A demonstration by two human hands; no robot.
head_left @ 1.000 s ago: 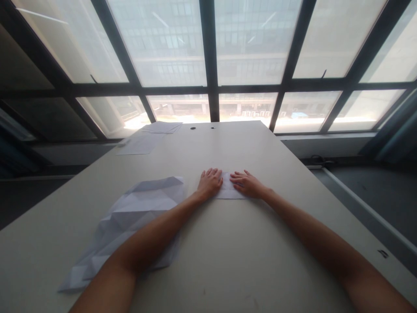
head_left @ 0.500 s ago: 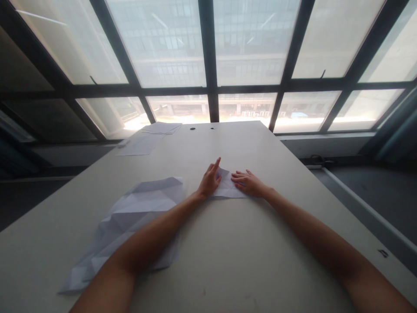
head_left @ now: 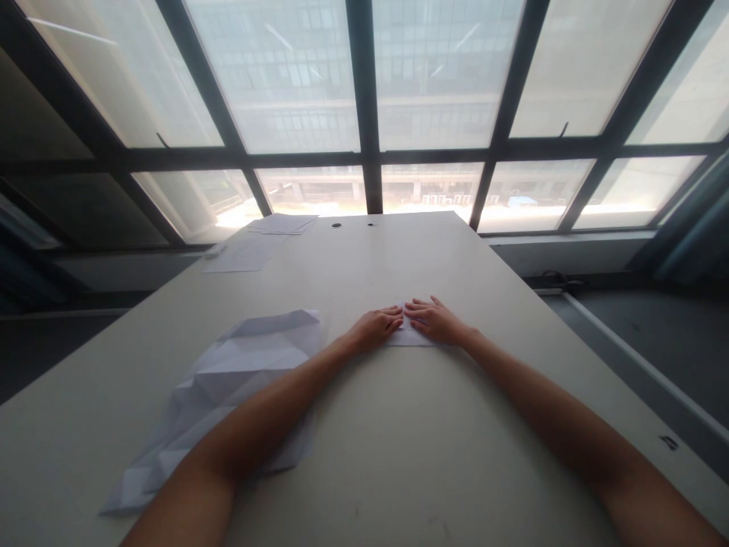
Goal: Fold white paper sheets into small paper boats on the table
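A small folded sheet of white paper [head_left: 411, 339] lies on the table in front of me, its lower edge showing below my hands. My left hand [head_left: 378, 327] rests flat on the paper's left side, fingers stretched toward the middle. On the right side, my right hand [head_left: 437, 320] presses down with its fingers spread. The fingertips of both hands nearly meet at the centre, where a narrow strip of paper shows between them. Much of the paper is covered by the hands.
A large creased sheet of paper [head_left: 228, 387] lies at the left, partly under my left forearm. Flat white sheets [head_left: 244, 254] rest at the table's far left corner. The white table [head_left: 433, 433] reaches toward tall windows [head_left: 433, 76]; a small dark mark [head_left: 669, 442] sits near its right edge.
My left hand has moved right and come down flat, bringing the paper's raised left part over toward the middle. My right hand has stayed in place.
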